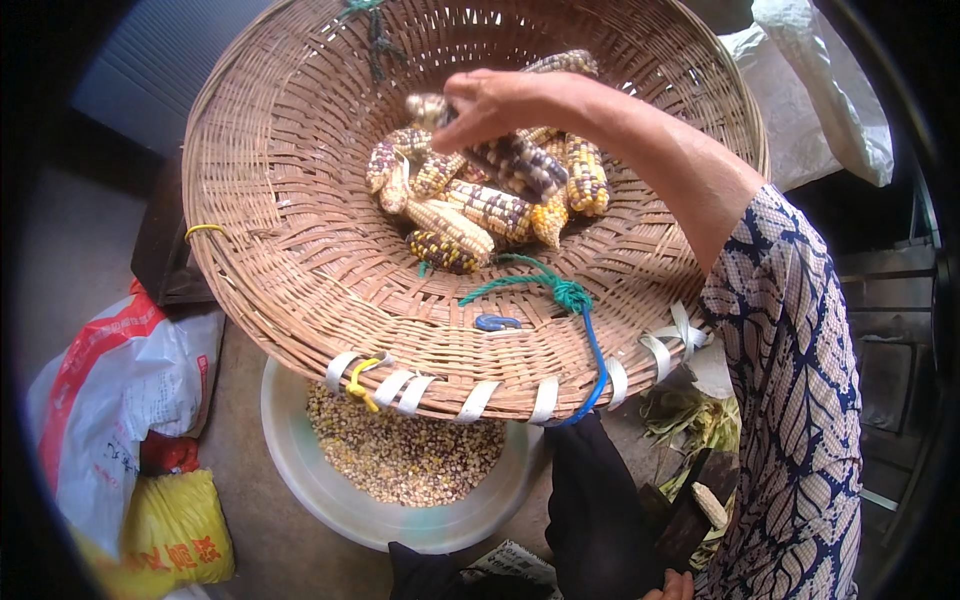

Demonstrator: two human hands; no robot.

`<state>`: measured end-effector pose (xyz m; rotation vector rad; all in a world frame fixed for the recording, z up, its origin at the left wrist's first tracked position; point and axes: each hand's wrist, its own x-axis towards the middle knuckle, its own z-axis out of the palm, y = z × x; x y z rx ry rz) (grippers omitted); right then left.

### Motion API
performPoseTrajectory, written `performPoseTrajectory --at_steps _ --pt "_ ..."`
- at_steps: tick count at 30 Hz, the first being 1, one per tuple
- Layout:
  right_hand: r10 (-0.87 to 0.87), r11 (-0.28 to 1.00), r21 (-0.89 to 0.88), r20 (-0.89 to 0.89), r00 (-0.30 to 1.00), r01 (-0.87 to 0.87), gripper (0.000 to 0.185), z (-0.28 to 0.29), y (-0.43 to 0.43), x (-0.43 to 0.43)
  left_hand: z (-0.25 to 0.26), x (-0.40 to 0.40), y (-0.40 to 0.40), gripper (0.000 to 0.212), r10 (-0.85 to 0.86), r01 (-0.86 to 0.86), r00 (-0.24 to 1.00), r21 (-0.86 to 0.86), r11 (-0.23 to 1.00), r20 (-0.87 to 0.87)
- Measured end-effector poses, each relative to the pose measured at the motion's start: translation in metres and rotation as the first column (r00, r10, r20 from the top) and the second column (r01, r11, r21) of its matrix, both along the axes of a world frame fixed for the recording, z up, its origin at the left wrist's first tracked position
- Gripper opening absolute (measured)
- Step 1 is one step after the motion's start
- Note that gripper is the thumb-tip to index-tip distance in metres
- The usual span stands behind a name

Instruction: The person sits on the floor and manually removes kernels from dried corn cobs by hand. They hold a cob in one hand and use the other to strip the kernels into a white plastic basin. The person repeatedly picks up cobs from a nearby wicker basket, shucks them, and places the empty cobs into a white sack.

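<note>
My right hand (484, 109), slightly blurred, reaches over a large round woven bamboo basket (277, 277). Its fingers are closed around a pale and dark ear of corn (427, 110). Beneath the palm a dark purple ear (517, 166), also blurred, lies over several multicolored ears in the basket; the palm hides where it starts. Only some fingers of my left hand (673, 586) show at the bottom edge, beside the dark trousers, and what they hold cannot be seen. Below the basket's near rim, a plastic basin (289, 450) holds loose corn kernels (409, 457).
Green cord (571, 296) and blue cord are tied at the basket's near side. Plastic bags, one white and red (97, 390), one yellow (180, 525), lie at left. Husks (701, 420) and a pale cob (709, 505) on a dark block are at right. A white sack (795, 112) stands upper right.
</note>
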<state>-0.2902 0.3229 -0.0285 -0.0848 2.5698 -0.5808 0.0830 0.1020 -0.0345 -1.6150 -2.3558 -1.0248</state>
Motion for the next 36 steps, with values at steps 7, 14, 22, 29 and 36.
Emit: performPoseTrajectory --at_steps 7,14,22,29,36 --pt "0.160 0.963 0.173 0.256 0.953 -0.208 0.042 -0.006 -0.020 0.006 0.000 0.000 -0.001 0.020 0.003 -0.003 1.000 0.016 1.000 0.004" --pt "0.499 0.754 0.517 -0.050 0.865 -0.404 0.063 -0.047 -0.018 0.012 0.003 0.004 -0.003 0.021 0.010 -0.011 1.000 0.039 0.999 0.020" --pt "0.558 0.759 0.410 -0.014 0.829 -0.505 0.064 -0.034 -0.061 -0.034 0.034 0.026 0.011 0.021 0.011 -0.009 1.000 0.119 0.993 -0.012" --pt "0.401 0.884 0.333 -0.176 0.899 -0.329 0.049 -0.085 -0.089 -0.042 0.012 0.000 -0.001 0.021 0.032 -0.035 0.999 0.095 0.995 0.029" --pt "0.207 0.969 0.200 -0.319 0.925 -0.148 0.044 -0.103 -0.088 -0.042 0.007 -0.004 -0.007 0.021 0.046 -0.052 0.997 0.089 0.995 0.067"
